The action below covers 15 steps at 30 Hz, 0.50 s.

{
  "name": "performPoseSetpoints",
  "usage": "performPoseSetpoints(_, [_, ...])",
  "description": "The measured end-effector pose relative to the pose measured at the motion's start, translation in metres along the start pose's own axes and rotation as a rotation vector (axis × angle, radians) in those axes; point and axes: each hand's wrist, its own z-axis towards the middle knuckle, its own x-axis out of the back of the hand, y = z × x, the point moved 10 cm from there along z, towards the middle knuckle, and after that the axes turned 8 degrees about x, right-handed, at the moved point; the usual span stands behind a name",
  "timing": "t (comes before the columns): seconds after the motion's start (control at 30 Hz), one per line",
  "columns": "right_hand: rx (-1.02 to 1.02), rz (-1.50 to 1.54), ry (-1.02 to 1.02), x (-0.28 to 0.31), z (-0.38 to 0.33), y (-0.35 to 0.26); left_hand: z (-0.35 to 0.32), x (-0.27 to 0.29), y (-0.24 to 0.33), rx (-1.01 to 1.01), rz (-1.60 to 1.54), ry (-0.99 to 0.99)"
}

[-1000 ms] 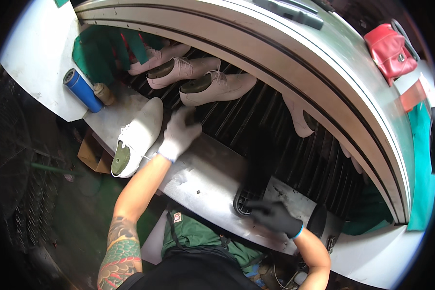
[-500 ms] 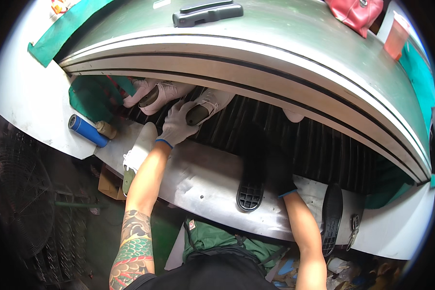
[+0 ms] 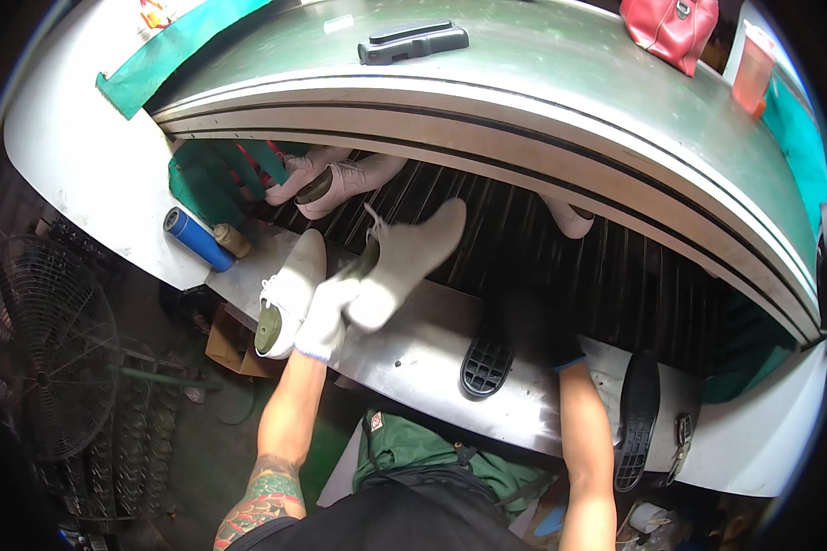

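My left hand (image 3: 329, 312), in a white knit glove, is closed on the heel end of a white lace-up shoe (image 3: 412, 257). The shoe is tilted, its toe pointing away over the dark rollers. Beside that hand, another white shoe (image 3: 296, 283) with a green insole lies on the metal ledge. My right hand (image 3: 544, 323) wears a dark glove, and its fingers are lost in the shadow. Next to it a black shoe sole (image 3: 487, 369) shows its gridded heel over the ledge; whether the hand grips it is hidden. A second black sole (image 3: 638, 422) lies farther right.
Several white shoes (image 3: 354, 179) sit on the rollers (image 3: 616, 262) under the low curved hood (image 3: 524, 119). A blue cylinder (image 3: 198, 239) stands at the left end of the metal ledge (image 3: 413, 354). Keys (image 3: 680, 445) lie at the right. A large fan (image 3: 46, 344) stands lower left.
My left hand has drawn the white shoe off the rollers, toward me over the ledge. My right hand stays by the black sole. The whole view has shifted slightly.
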Motion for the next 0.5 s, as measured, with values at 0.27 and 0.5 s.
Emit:
performPoseSetpoints(0.27, [-0.111, 0.061, 0.091, 0.027, -0.029, 0.036, -0.120, -0.056, -0.022, -0.008, 1.175, -0.021])
performPoseSetpoints(0.5, [-0.164, 0.150, 0.236, 0.041, -0.017, 0.035, -0.108, -0.052, -0.051, -0.055, 0.840, -0.019])
